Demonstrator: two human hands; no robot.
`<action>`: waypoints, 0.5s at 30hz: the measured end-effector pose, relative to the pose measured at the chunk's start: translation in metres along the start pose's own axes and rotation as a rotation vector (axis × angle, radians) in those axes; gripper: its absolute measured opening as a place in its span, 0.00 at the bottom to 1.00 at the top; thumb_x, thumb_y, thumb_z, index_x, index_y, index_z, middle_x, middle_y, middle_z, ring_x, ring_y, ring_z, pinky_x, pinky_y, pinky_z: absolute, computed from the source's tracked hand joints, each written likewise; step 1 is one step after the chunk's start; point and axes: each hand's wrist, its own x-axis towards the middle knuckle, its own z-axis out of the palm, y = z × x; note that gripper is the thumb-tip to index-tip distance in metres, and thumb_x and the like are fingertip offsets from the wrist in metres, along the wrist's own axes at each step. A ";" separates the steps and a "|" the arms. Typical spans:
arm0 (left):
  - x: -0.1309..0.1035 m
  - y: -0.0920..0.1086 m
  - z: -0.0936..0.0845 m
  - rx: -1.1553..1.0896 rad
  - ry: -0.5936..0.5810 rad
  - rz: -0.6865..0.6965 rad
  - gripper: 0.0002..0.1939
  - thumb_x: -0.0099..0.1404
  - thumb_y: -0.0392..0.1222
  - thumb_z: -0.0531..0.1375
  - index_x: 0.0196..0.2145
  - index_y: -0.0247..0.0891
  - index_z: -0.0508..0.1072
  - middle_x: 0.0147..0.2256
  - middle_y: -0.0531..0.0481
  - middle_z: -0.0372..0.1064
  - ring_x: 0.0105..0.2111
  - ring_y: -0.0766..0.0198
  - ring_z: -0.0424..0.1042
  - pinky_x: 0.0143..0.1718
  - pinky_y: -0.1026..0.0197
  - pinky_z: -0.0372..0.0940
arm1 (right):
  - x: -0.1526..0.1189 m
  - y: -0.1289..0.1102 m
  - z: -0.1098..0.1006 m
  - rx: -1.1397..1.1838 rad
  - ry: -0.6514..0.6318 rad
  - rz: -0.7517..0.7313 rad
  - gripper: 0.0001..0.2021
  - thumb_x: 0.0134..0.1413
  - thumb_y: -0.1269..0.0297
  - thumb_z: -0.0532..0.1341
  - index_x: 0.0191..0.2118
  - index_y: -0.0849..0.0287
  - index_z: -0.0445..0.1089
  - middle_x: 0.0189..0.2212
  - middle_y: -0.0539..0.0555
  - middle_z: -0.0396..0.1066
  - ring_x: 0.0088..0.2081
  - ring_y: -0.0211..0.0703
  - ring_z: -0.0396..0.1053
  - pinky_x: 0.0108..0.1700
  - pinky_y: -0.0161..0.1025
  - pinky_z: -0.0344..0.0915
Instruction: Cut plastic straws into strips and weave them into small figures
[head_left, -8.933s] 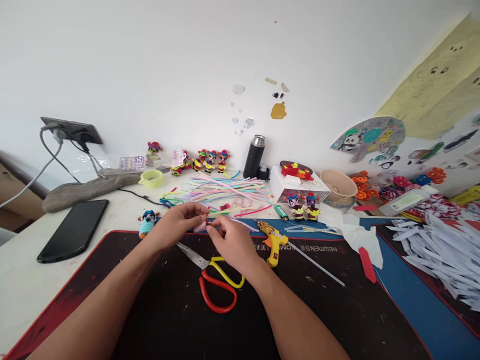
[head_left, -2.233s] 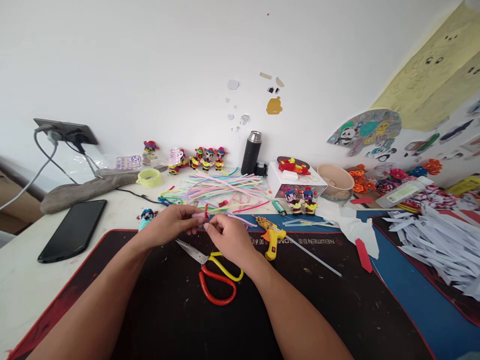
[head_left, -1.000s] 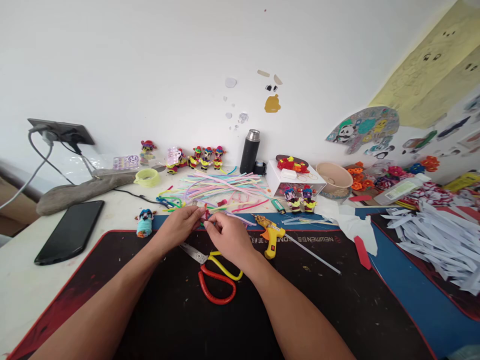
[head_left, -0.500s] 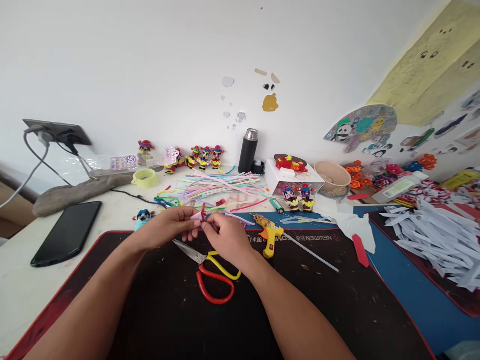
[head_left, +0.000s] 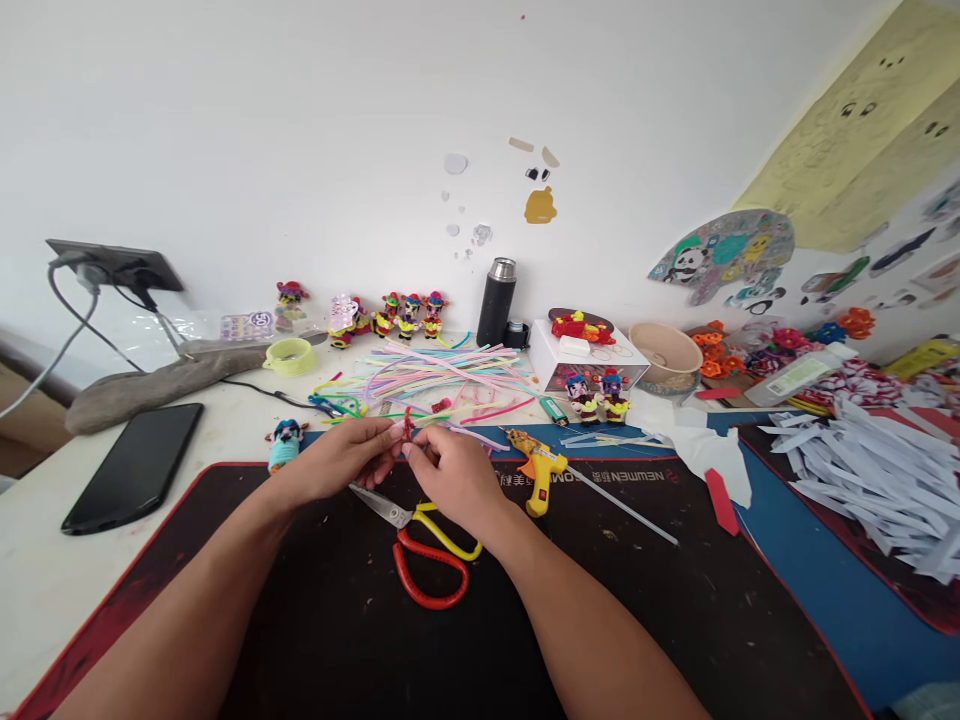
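A small red fuzzy piece [head_left: 407, 424] shows between my two hands, above the top edge of the black mat. My left hand [head_left: 358, 455] pinches it from the left, fingers curled. From the right, my right hand [head_left: 454, 470] has thumb and forefinger closed at the same piece; its lower part is hidden by the fingers. Under the hands lie scissors [head_left: 435, 545] with one red and one yellow handle, their blade tips near my left hand. A yellow glue gun [head_left: 546, 475] rests right of my right hand with a clear stick behind it.
Pastel pipe cleaners [head_left: 450, 370] lie behind the hands. A small turquoise figure [head_left: 285, 445] and a black phone [head_left: 133, 467] are on the left. A black flask [head_left: 496, 305], a white box [head_left: 589, 362] and white paper strips [head_left: 870, 490] stand or lie farther right.
My left hand has shifted slightly, uncovering more of the turquoise figure. The pale pink part seen earlier at the fingertips is now mostly hidden, and the red piece shows more.
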 end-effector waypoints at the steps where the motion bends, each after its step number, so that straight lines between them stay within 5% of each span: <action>1: 0.000 -0.001 -0.001 -0.020 -0.006 -0.001 0.31 0.68 0.71 0.56 0.27 0.39 0.69 0.20 0.53 0.67 0.21 0.64 0.63 0.24 0.63 0.59 | 0.000 0.000 0.000 0.002 0.002 0.001 0.07 0.66 0.62 0.62 0.39 0.56 0.76 0.26 0.48 0.74 0.27 0.39 0.67 0.32 0.36 0.55; 7: 0.000 -0.006 -0.002 -0.138 -0.011 -0.010 0.27 0.69 0.65 0.58 0.25 0.39 0.68 0.18 0.53 0.64 0.19 0.66 0.59 0.23 0.63 0.56 | 0.001 0.001 -0.001 0.029 0.020 0.001 0.08 0.67 0.61 0.61 0.39 0.56 0.77 0.25 0.48 0.73 0.27 0.40 0.67 0.32 0.36 0.55; 15: 0.001 -0.005 0.005 -0.579 -0.037 -0.068 0.22 0.67 0.55 0.64 0.24 0.38 0.65 0.15 0.57 0.57 0.16 0.71 0.50 0.17 0.67 0.48 | 0.001 0.002 -0.001 0.143 0.039 -0.004 0.08 0.66 0.60 0.61 0.37 0.57 0.75 0.24 0.47 0.70 0.25 0.38 0.64 0.31 0.36 0.55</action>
